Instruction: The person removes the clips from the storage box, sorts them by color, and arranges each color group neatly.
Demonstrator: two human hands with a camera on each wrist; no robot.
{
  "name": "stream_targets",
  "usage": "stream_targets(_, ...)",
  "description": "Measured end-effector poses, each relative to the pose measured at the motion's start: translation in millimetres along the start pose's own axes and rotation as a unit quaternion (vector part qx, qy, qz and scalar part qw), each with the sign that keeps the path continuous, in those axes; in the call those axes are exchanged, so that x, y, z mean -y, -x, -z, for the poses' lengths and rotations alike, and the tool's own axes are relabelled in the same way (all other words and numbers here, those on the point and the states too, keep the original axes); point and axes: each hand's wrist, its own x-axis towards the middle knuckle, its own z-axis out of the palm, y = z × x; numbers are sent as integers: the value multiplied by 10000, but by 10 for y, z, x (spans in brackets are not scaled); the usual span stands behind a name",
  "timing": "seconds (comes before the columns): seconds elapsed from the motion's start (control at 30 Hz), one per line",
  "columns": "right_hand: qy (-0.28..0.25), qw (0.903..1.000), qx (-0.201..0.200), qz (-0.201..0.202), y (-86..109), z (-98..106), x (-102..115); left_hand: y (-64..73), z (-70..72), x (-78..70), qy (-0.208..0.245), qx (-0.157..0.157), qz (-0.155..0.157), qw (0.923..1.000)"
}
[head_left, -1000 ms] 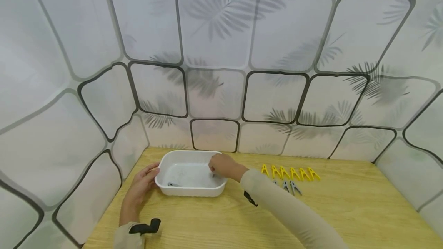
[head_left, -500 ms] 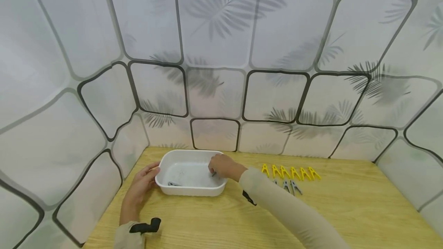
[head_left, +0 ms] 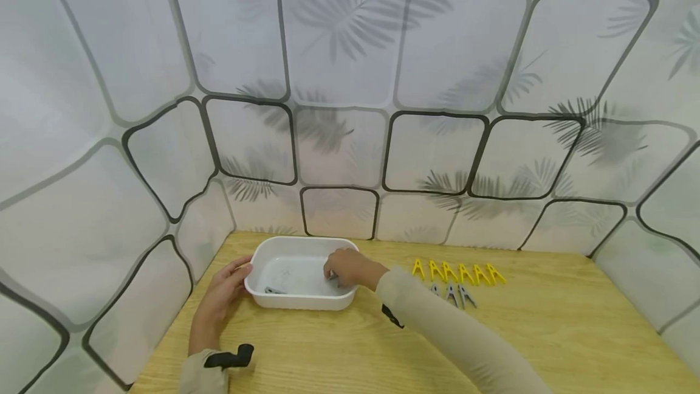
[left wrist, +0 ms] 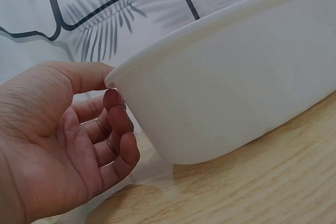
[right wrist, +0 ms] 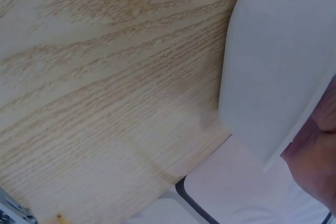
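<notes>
A white plastic tub [head_left: 306,303] stands on the wooden table, toward its back left. My left hand [head_left: 223,289] grips the tub's left end; in the left wrist view its thumb [left wrist: 92,77] lies on the rim and the fingers curl beneath. Inside the right end of the tub, my right hand [head_left: 352,266] pinches a grey clothespin [head_left: 334,276], mostly covered by the fingers. Another grey clothespin [head_left: 275,290] lies on the tub floor near the front left. The right wrist view shows part of the right hand [right wrist: 315,169] behind the tub wall [right wrist: 273,66].
Right of the tub, several yellow clothespins [head_left: 463,275] form a row on the table [head_left: 547,321]. In front of them lie grey clothespins [head_left: 451,294], one partly behind the right sleeve [head_left: 454,333]. A patterned wall covering [head_left: 339,151] rises behind and to the left.
Inside the tub, my right hand has shifted slightly left and toward me, with the grey clothespin in its fingers. The left hand and the tub have stayed in place.
</notes>
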Motion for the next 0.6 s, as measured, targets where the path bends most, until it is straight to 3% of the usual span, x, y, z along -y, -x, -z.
stream_targets(0.43, 93, 9999, 69, 89, 13, 28, 80, -3, 6, -2, -95, 3, 48, 9999)
stream_targets(0.6, 96, 9997, -110, 182, 14, 38, 83, -13, 7, -2, 48, -6, 53, 10000)
